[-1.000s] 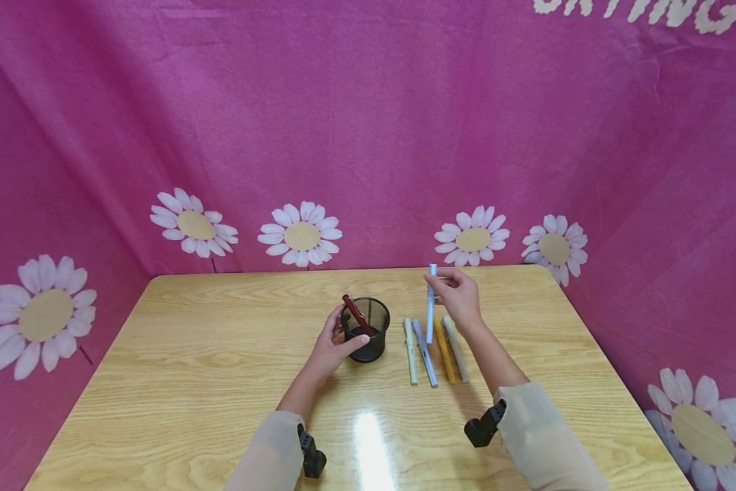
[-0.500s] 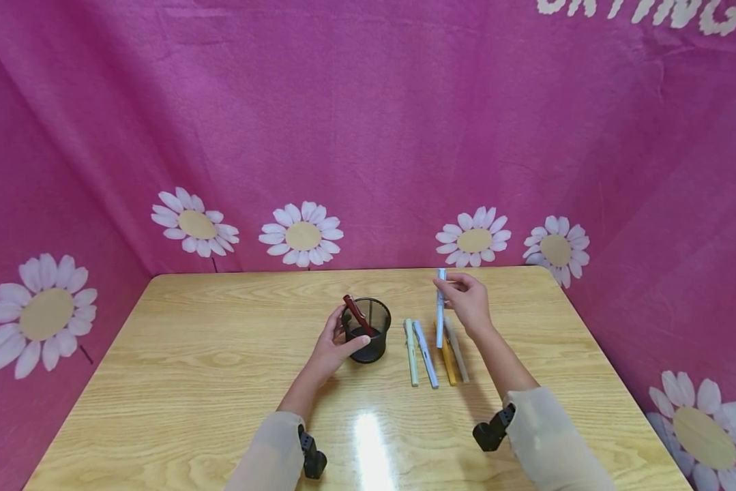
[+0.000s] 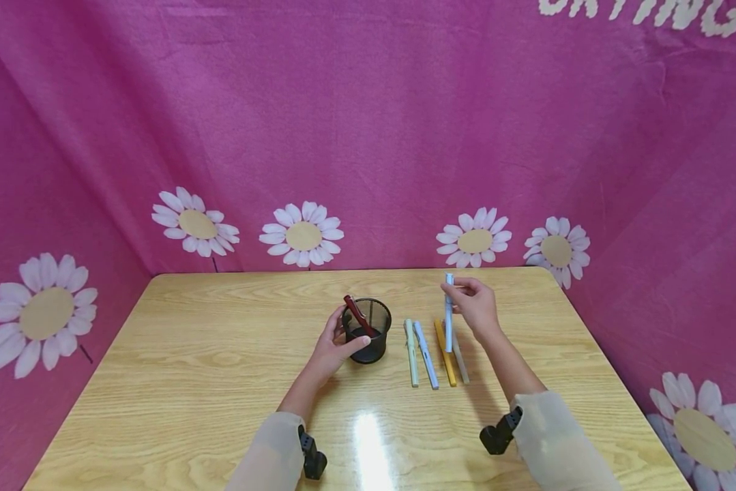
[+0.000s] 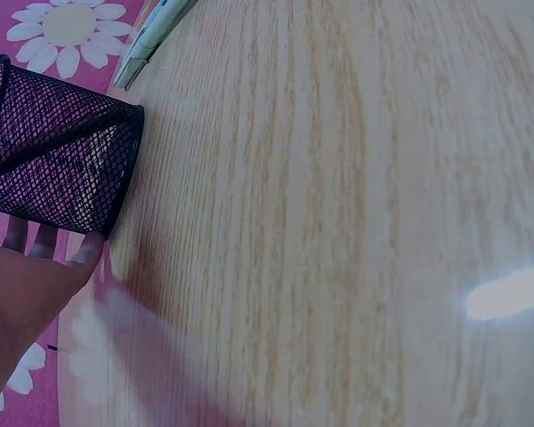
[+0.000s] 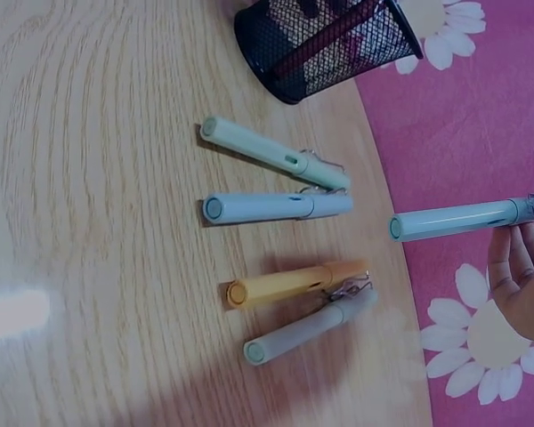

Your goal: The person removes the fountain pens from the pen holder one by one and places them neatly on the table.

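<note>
My left hand point(image 3: 329, 349) grips the black mesh pen cup point(image 3: 374, 351), thumb on the near side and fingers round its left. A dark red pen point(image 3: 358, 314) leans inside the cup. Between thumb and fingers, my right hand point(image 3: 477, 310) pinches a light blue pen point(image 3: 449, 315) by its cap end, upright above the table. Below it lie a yellow pen point(image 5: 285, 286) and a grey pen point(image 5: 310, 331), close together. Left of these, a pale green pen point(image 5: 258, 149) and a periwinkle blue pen point(image 5: 262, 207) lie with their cap ends close.
The wooden table point(image 3: 189, 375) reaches back to a pink cloth point(image 3: 368, 136) printed with white daisies. A bright light reflection point(image 3: 372, 450) shows on the tabletop near the front. Each sleeve carries a black wrist camera point(image 3: 499, 433).
My right hand has moved right and slightly toward me with the light blue pen, from beside the yellow pen to over the yellow and grey pens. The left hand and cup stay put.
</note>
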`<state>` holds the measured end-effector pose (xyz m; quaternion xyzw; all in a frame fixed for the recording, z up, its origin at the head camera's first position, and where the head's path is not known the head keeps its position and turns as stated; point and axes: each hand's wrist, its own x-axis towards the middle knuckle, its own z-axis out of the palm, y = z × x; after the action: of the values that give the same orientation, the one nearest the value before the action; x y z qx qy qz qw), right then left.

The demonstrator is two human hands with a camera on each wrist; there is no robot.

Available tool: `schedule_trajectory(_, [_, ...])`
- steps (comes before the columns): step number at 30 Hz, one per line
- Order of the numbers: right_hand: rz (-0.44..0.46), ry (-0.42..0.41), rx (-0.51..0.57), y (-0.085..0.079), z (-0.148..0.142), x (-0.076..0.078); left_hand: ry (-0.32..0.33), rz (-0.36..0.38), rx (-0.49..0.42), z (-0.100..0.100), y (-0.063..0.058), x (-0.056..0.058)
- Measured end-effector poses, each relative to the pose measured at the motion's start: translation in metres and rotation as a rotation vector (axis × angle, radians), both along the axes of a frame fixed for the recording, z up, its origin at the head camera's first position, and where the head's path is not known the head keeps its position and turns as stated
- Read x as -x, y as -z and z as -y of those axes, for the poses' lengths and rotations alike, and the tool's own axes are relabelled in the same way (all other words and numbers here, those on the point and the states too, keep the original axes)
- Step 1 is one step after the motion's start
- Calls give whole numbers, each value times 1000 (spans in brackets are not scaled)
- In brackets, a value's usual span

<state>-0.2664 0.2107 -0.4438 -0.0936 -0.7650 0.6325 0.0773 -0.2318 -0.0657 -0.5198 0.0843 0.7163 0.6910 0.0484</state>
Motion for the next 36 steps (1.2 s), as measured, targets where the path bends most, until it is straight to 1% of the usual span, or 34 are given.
schedule_trajectory(2, [0,5,-8,1,-2,-1,-2,-12,2,0,0,-1])
schedule_trajectory(3, [2,7,-14,2,-3,-1,-1,-7,2,0,0,-1])
schedule_trajectory(7, [11,12,-30,4,-7,-2,-6,58,-10,-1,-1,0])
schedule_trajectory(10, [16,18,-33,6,-10,-2,-5,85,-11,-1,-1,2])
schedule_trajectory(15, [21,30,-29,8,-15,-3,-7,97,-18,-2,-2,1])
schedule_trajectory(21, [50,34,-75,12,-20,-4,-18,102,2,-2,-3,1])
schedule_trajectory(28, [44,33,-99,12,-25,-9,-14,101,0,-2,-3,2])
schedule_trajectory(31, [46,39,-105,14,-26,-10,0,101,-15,-1,-8,0])
schedule_trajectory(35, [54,44,-102,18,-29,-10,16,107,-31,1,-21,-6])
schedule_trajectory(36, [58,46,-105,20,-30,-10,16,106,-28,1,-22,-7])
